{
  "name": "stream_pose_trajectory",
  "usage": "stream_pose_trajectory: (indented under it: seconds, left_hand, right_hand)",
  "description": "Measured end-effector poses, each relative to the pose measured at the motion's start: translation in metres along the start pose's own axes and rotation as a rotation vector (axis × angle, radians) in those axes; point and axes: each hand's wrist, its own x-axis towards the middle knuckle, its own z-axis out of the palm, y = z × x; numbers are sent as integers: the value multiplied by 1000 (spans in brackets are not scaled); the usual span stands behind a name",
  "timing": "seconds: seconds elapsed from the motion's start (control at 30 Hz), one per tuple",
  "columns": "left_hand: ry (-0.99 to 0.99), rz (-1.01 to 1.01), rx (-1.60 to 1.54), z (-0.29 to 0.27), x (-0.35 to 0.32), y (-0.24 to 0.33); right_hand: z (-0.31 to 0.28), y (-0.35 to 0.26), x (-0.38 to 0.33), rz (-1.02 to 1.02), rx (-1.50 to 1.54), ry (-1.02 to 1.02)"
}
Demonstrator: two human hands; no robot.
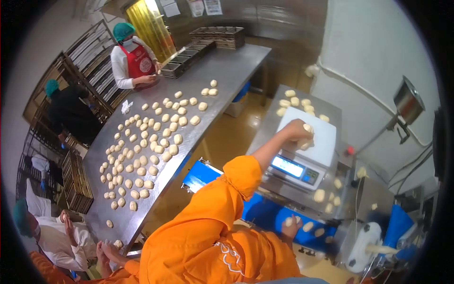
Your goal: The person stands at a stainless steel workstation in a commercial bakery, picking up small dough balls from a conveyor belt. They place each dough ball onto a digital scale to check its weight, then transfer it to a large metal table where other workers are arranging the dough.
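Note:
My left hand (294,130) is stretched out over the white pan (321,150) of a digital scale (295,170), its fingers closed around pale dough pieces (308,137). Lower down, beside a blue conveyor belt (265,213), my right hand (289,230) has small dough pieces (297,219) in its fingers. More dough pieces (319,232) lie on the belt just right of that hand. Behind the scale is a cluster of dough pieces (295,101); others (319,195) sit to its right. Orange sleeves cover my upper arms.
A long steel table (213,125) on the left bears many dough pieces (153,137). Metal baking tins (189,57) stand at its far end near a person in a red apron (140,61). Co-workers' hands (108,253) are at its near left. Machinery (366,246) stands right.

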Motion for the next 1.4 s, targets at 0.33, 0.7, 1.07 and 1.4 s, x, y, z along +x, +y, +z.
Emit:
stream_pose_trajectory:
  seconds: [0.33, 0.7, 1.07, 1.4]
  left_hand:
    - [101, 190, -1890, -124, -153, -108]
    - [977, 782, -1539, -382, -525, -424]
    - [1775, -175, -829, -606, -686, -537]
    - [1776, -1080, -54, -721, -749, -716]
  right_hand:
    - [26, -43, -25, -615, -72, 304]
    - [243, -497, -5, -827, 361, -261]
    - [557, -754, 267, -221, 440, -437]
    - [673, -890, 253, 111, 881, -815]
